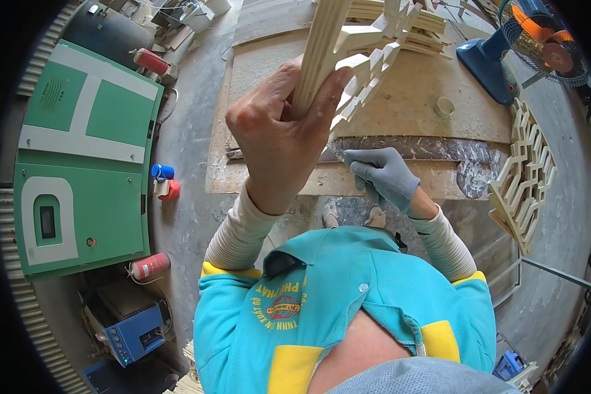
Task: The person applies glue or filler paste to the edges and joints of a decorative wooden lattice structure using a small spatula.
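My bare left hand (pixel 276 125) is wrapped round the near end of a pale wooden lattice panel (pixel 318 56), its thumb on one side and fingers on the other. The panel rises toward the camera and stretches away over the table, with zigzag slats along it. Lower and to the right, my right hand (pixel 384 174) wears a grey glove. Its thumb and fingers pinch a small, white-smeared tool (pixel 335 151) whose tip points at the panel's lower side; most of it is hidden in the glove.
A plywood-topped worktable (pixel 387 125) carries a dark, white-spattered strip (pixel 407 146), a small round cup (pixel 444 106) and stacked wooden pieces (pixel 423 33). A fan (pixel 545 49) stands at upper right, above more lattice panels (pixel 524 174). Left are a green cabinet (pixel 88 157) and fire extinguishers (pixel 150 266).
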Motion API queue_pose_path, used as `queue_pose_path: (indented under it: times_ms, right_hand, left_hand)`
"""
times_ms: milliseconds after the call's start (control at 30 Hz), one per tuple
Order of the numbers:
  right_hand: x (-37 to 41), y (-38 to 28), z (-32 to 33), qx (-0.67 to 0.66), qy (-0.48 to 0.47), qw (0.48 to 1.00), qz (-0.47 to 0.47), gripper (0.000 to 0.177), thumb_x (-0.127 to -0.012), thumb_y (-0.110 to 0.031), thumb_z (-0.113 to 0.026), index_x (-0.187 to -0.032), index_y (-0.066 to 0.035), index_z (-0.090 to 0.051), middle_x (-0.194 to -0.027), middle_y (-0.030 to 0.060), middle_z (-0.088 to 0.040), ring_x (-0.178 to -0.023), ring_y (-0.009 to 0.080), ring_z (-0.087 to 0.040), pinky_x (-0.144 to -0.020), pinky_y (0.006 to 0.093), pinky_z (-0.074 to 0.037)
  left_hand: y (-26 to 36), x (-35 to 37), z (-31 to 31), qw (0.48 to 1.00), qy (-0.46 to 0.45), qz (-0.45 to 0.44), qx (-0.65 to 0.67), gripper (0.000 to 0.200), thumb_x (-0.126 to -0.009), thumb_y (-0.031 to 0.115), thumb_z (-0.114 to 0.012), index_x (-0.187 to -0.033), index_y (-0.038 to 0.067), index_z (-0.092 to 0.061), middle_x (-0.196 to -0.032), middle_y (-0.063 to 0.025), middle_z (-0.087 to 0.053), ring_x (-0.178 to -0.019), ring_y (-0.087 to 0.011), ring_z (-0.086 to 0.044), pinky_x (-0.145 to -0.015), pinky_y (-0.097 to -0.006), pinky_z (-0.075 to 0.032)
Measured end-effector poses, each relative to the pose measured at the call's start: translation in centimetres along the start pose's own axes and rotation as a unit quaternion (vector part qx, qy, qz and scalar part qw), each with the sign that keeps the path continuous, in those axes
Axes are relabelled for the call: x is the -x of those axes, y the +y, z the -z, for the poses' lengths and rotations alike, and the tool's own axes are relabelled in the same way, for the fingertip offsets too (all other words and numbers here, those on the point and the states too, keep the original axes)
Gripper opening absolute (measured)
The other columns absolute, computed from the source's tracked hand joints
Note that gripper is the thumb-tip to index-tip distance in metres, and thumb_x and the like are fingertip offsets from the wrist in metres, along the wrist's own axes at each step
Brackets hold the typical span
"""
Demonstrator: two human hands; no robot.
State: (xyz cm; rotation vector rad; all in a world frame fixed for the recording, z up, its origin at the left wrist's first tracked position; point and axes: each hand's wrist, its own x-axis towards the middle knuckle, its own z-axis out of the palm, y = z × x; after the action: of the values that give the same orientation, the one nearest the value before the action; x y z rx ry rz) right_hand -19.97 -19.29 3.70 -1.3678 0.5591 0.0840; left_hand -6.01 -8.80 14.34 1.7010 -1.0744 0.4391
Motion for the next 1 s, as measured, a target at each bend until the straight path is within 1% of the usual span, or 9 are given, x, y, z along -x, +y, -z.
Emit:
queue_pose_path:
  times_ms: [133, 233, 333, 433, 533, 733, 833, 933, 1000]
  right_hand:
    - [0.2, 0.9, 0.5, 0.095, 0.039, 0.995, 0.017, 0.037, -0.090, -0.004, -0.056, -0.126, -0.007, -0.063, -0.065, 0.0045, -0.060, -0.047, 0.0109, -0.052, -0.045, 0.0280, -0.044]
    - [0.1, 2.3, 0.4, 0.336, 0.154, 0.878, 0.304, 0.045, -0.085, -0.002, -0.058, -0.127, -0.016, -0.064, -0.068, 0.0062, -0.055, -0.057, 0.0158, -0.060, -0.049, 0.0312, -0.047]
    - [0.5, 1.3, -1.3, 0.529, 0.257, 0.756, 0.287, 0.052, -0.079, -0.001, -0.060, -0.124, -0.027, -0.065, -0.074, 0.0092, -0.053, -0.066, 0.0233, -0.061, -0.055, 0.0368, -0.048]
    - [0.5, 0.8, -2.4, 0.573, 0.252, 0.730, 0.275, 0.053, -0.079, -0.001, -0.059, -0.123, -0.028, -0.065, -0.077, 0.0089, -0.053, -0.062, 0.0275, -0.059, -0.052, 0.0390, -0.047]
    - [1.0, 0.2, -1.3, 0.562, 0.193, 0.758, 0.268, 0.055, -0.079, 0.001, -0.056, -0.125, -0.029, -0.063, -0.079, 0.0085, -0.053, -0.061, 0.0277, -0.059, -0.052, 0.0386, -0.047]
    - [-0.2, 1.1, -1.6, 0.545, 0.219, 0.759, 0.282, 0.053, -0.079, 0.000, -0.058, -0.125, -0.026, -0.064, -0.076, 0.0085, -0.054, -0.061, 0.0285, -0.058, -0.056, 0.0364, -0.049]
    - [-0.9, 3.3, 0.3, 0.335, 0.024, 0.889, 0.313, 0.054, -0.081, 0.000, -0.057, -0.128, -0.024, -0.063, -0.073, 0.0086, -0.054, -0.060, 0.0272, -0.056, -0.060, 0.0345, -0.048]
    - [-0.9, 5.4, 1.0, 0.200, 0.030, 0.952, 0.231, 0.052, -0.083, -0.002, -0.053, -0.128, -0.028, -0.063, -0.081, 0.0099, -0.060, -0.070, 0.0280, -0.060, -0.067, 0.0372, -0.048]
    - [-0.6, 5.3, 2.0, 0.296, 0.118, 0.927, 0.200, 0.055, -0.082, -0.001, -0.055, -0.128, -0.029, -0.063, -0.080, 0.0093, -0.059, -0.069, 0.0276, -0.059, -0.066, 0.0375, -0.048]
  left_hand:
    - [-0.1, 0.0, 0.2, 1.000, 0.003, -0.011, -0.018, 0.024, -0.078, 0.021, -0.081, -0.094, 0.005, -0.073, -0.053, -0.0024, -0.055, -0.041, -0.0043, -0.044, -0.040, -0.0229, -0.033]
    - [0.3, 0.0, 0.3, 1.000, -0.011, 0.011, 0.000, 0.025, -0.077, 0.020, -0.082, -0.095, 0.005, -0.073, -0.056, -0.0037, -0.059, -0.043, -0.0064, -0.048, -0.042, -0.0239, -0.037]
    - [0.4, 0.1, 0.1, 1.000, -0.008, -0.017, -0.013, 0.026, -0.077, 0.019, -0.082, -0.096, 0.005, -0.073, -0.061, -0.0056, -0.062, -0.047, -0.0092, -0.052, -0.045, -0.0252, -0.042]
    - [0.7, 0.1, 0.2, 0.998, -0.021, -0.047, -0.025, 0.027, -0.076, 0.018, -0.082, -0.098, 0.006, -0.073, -0.064, -0.0070, -0.063, -0.050, -0.0110, -0.055, -0.048, -0.0262, -0.044]
    - [0.7, 0.2, 0.2, 0.999, -0.022, -0.044, -0.020, 0.027, -0.076, 0.018, -0.082, -0.098, 0.006, -0.073, -0.064, -0.0069, -0.063, -0.050, -0.0108, -0.054, -0.048, -0.0259, -0.044]
    - [0.8, 0.4, 0.9, 0.998, -0.038, -0.020, -0.041, 0.027, -0.076, 0.016, -0.082, -0.100, 0.006, -0.073, -0.063, -0.0062, -0.062, -0.049, -0.0101, -0.049, -0.047, -0.0256, -0.041]
    - [-0.8, 1.1, 1.9, 0.998, -0.018, -0.057, -0.036, 0.026, -0.076, 0.015, -0.082, -0.097, 0.003, -0.072, -0.063, -0.0055, -0.062, -0.049, -0.0093, -0.048, -0.047, -0.0249, -0.040]
    - [-3.2, 2.9, 3.8, 0.997, -0.016, -0.063, -0.047, 0.022, -0.078, 0.012, -0.080, -0.093, 0.000, -0.069, -0.066, -0.0070, -0.063, -0.052, -0.0099, -0.050, -0.051, -0.0254, -0.043]
    - [-4.1, 4.5, 4.8, 0.998, -0.002, -0.023, -0.051, 0.019, -0.080, 0.010, -0.077, -0.092, -0.002, -0.068, -0.070, -0.0075, -0.065, -0.056, -0.0102, -0.053, -0.055, -0.0251, -0.044]
